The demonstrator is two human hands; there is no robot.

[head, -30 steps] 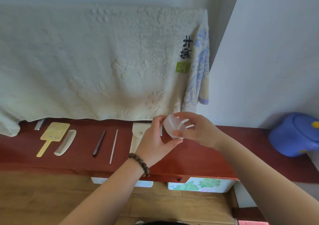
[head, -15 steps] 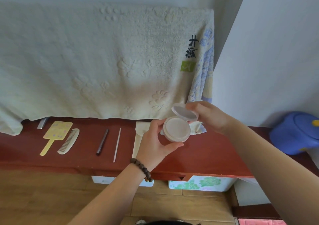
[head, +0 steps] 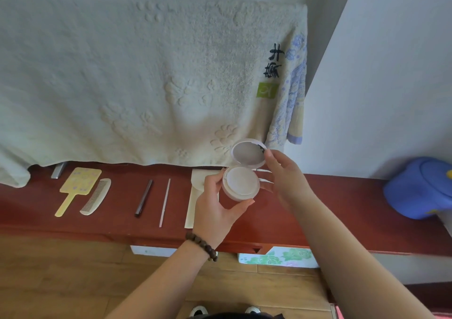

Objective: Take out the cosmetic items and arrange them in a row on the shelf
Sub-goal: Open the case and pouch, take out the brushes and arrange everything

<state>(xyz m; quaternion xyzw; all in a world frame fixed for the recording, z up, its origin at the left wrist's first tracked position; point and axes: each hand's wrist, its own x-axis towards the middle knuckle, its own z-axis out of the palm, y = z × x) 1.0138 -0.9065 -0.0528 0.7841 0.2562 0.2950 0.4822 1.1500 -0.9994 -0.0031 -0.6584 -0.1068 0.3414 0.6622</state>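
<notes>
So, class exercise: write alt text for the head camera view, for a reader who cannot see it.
A person's left hand holds an open round compact above a red-brown shelf while the right hand pinches its raised lid. A hand mirror, comb, dark pencil and thin stick lie in a row at left, below a hanging cream towel.

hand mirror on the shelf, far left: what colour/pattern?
Pale yellow hand mirror with faint lilac flower-like marks; head view, the only one.
</notes>
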